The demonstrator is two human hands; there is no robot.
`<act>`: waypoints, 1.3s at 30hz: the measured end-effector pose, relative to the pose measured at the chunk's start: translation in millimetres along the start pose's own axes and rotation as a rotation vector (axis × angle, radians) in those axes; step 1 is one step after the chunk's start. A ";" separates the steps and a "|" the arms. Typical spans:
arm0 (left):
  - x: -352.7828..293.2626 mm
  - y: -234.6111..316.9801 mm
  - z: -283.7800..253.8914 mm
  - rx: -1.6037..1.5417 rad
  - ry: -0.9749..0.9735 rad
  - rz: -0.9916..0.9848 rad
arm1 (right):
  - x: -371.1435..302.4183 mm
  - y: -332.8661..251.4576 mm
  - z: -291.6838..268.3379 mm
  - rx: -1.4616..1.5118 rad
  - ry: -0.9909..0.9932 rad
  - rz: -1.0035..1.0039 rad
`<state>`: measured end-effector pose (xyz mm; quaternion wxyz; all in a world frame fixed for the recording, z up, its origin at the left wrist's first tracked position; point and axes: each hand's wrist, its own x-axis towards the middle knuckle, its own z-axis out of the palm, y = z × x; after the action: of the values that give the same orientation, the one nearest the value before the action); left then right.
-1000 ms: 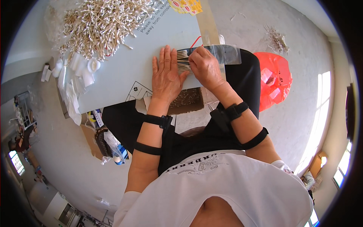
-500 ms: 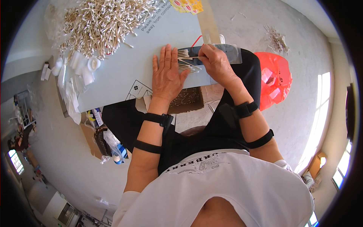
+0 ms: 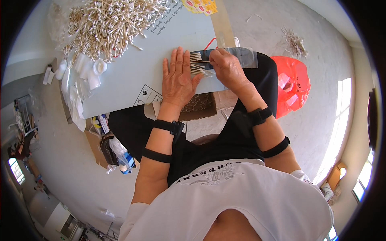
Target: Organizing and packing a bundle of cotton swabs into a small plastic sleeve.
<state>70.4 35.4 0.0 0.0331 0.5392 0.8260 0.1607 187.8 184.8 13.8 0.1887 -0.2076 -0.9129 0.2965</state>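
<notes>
My left hand (image 3: 177, 77) lies flat on the pale grey tabletop, fingers stretched out, beside several cotton swabs (image 3: 196, 56) whose white tips stick out to its right. Part of these swabs is hidden under the palm. Just below them a second group of swabs (image 3: 197, 69) fans out near the left thumb. With fingertips pinched, my right hand (image 3: 228, 68) holds one cotton swab (image 3: 205, 62), which points left between the two groups. Under the right hand is a dark, clear-ended plastic sleeve (image 3: 246, 57) that reaches past the table's right edge.
A big heap of cotton swabs (image 3: 108, 26) covers the far left of the table. Clear plastic bags (image 3: 82, 70) lie along its left edge, yellow packets (image 3: 200, 6) at the back. Below the near edge stands a cardboard box (image 3: 200, 106); a red plastic bag (image 3: 291, 82) sits on the floor at right.
My right hand has moved slightly left with the swab in its pinch. The lower swabs have shifted left, closer to my left thumb. My left hand has stayed almost in place.
</notes>
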 end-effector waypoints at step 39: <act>15.5 15.1 13.6 -0.877 0.453 -0.218 | 0.1 -28.0 44.8 0.905 0.358 0.289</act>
<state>80.3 58.0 -6.5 0.0931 0.3367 0.7190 0.6009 159.3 143.4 -2.5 0.3703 -0.2770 -0.6082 0.6452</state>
